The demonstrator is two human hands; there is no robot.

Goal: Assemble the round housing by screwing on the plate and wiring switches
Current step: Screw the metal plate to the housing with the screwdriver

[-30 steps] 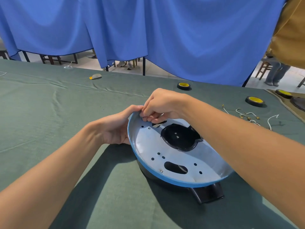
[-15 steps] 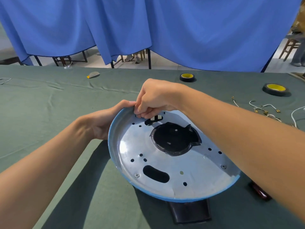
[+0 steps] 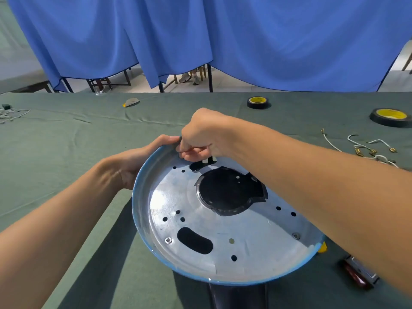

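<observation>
The round housing (image 3: 223,237) lies bottom-up before me, its silver metal plate rimmed in blue, with a large black centre opening, several small holes and two visible screws. A black handle (image 3: 236,295) sticks out toward me underneath. My left hand (image 3: 142,161) grips the far left rim. My right hand (image 3: 202,134) is pinched over the far edge of the plate, next to a black slot where something small and white shows; what the fingertips hold is hidden.
Loose white wires with brass terminals (image 3: 365,148) lie at the right. Two black tape rolls with yellow cores (image 3: 257,102) (image 3: 390,117) sit farther back. A red-handled tool (image 3: 359,275) lies near right. White cord (image 3: 11,114) at far left. Blue curtain behind the green table.
The view has tipped down and closer, so the housing shows more from above. Both hands keep their places at the far rim.
</observation>
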